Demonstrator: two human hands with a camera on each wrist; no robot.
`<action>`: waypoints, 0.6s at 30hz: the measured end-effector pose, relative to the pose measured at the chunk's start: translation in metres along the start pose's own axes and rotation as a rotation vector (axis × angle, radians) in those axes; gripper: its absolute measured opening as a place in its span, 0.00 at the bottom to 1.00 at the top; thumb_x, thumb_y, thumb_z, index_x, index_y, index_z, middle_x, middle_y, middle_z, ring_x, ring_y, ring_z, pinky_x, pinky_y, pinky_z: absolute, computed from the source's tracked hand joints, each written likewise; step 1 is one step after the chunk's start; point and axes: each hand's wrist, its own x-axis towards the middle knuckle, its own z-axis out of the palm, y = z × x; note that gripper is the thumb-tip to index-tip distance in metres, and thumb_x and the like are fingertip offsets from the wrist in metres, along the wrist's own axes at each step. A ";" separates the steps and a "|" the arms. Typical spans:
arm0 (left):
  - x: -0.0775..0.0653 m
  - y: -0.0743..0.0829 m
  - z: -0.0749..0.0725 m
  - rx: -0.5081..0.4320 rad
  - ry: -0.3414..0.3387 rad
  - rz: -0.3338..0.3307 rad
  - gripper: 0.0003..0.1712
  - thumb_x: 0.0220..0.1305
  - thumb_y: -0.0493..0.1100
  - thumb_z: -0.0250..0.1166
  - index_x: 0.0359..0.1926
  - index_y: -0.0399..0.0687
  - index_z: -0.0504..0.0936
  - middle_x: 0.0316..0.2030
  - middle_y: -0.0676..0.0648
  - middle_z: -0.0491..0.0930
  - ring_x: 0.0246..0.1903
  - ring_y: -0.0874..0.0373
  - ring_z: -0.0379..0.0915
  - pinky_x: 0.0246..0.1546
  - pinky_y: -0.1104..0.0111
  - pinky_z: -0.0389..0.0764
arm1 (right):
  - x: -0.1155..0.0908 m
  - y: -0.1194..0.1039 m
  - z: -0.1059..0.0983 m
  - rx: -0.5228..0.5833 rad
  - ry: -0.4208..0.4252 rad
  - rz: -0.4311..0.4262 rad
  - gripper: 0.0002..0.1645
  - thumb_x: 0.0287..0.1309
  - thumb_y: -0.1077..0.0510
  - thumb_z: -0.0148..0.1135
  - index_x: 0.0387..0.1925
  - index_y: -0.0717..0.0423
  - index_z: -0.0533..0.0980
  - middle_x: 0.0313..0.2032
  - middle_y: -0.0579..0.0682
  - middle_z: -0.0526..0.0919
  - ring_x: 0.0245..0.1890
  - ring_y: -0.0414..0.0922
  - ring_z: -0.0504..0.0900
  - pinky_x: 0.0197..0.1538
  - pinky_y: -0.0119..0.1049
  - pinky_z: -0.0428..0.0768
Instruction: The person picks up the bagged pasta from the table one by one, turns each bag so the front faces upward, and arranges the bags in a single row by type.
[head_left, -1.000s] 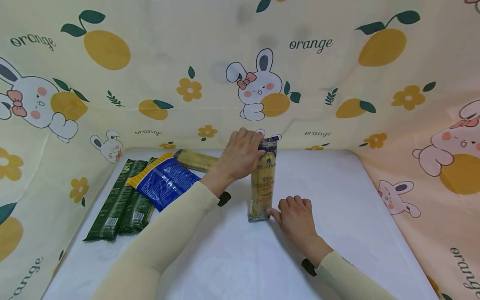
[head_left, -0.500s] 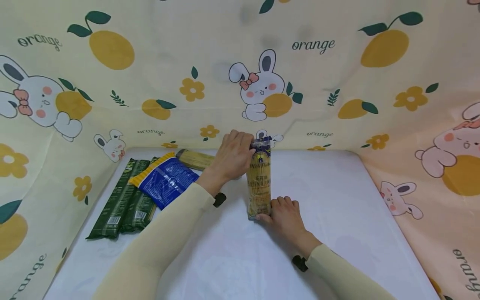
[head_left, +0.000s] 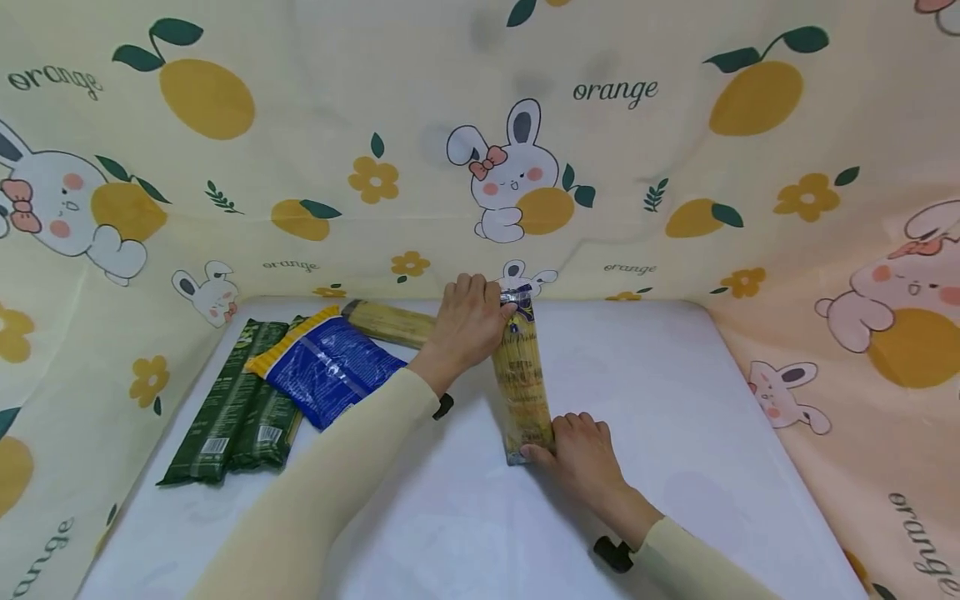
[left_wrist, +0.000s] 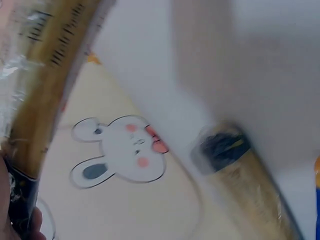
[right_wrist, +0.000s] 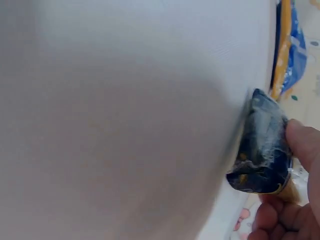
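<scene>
A clear pack of spaghetti with dark blue ends stands nearly upright in the head view, its top leaning a little left. My left hand grips the pack's top end, thumb over the front. Low on the pack's right side, my right hand pinches the bottom end, thumb in front. The right wrist view shows that dark end between thumb and curled fingers. Printed lettering runs along the pack of spaghetti in the left wrist view, where only a little of the left hand shows at the lower left edge.
Two green packs lie side by side on the left of the white table. A blue and yellow bag overlaps them. Behind it lies another spaghetti pack, partly hidden by the left hand. A patterned cloth rises behind the table.
The right hand has gone from its thumb touching the pack's bottom edge to pinching that end. The pack's top has tipped left and both hands have come slightly lower in view.
</scene>
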 end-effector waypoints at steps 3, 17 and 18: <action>0.000 0.005 0.014 0.009 -0.036 0.018 0.27 0.85 0.58 0.43 0.45 0.39 0.75 0.36 0.43 0.71 0.38 0.48 0.65 0.40 0.59 0.69 | -0.010 0.002 -0.007 -0.014 -0.015 0.016 0.28 0.59 0.33 0.74 0.29 0.52 0.75 0.26 0.45 0.74 0.32 0.47 0.70 0.45 0.49 0.69; 0.000 0.017 0.057 -0.131 -0.274 0.025 0.28 0.86 0.57 0.43 0.58 0.37 0.76 0.54 0.39 0.77 0.56 0.44 0.70 0.59 0.53 0.75 | -0.027 0.003 -0.011 -0.043 -0.009 0.027 0.29 0.62 0.33 0.71 0.24 0.49 0.72 0.23 0.44 0.71 0.29 0.45 0.67 0.41 0.47 0.69; 0.000 0.019 0.058 -0.161 -0.324 0.027 0.29 0.86 0.57 0.43 0.64 0.37 0.74 0.59 0.38 0.76 0.61 0.44 0.70 0.64 0.52 0.74 | -0.027 0.004 -0.011 -0.043 -0.010 0.039 0.29 0.62 0.33 0.71 0.24 0.49 0.72 0.23 0.44 0.71 0.29 0.46 0.68 0.41 0.47 0.68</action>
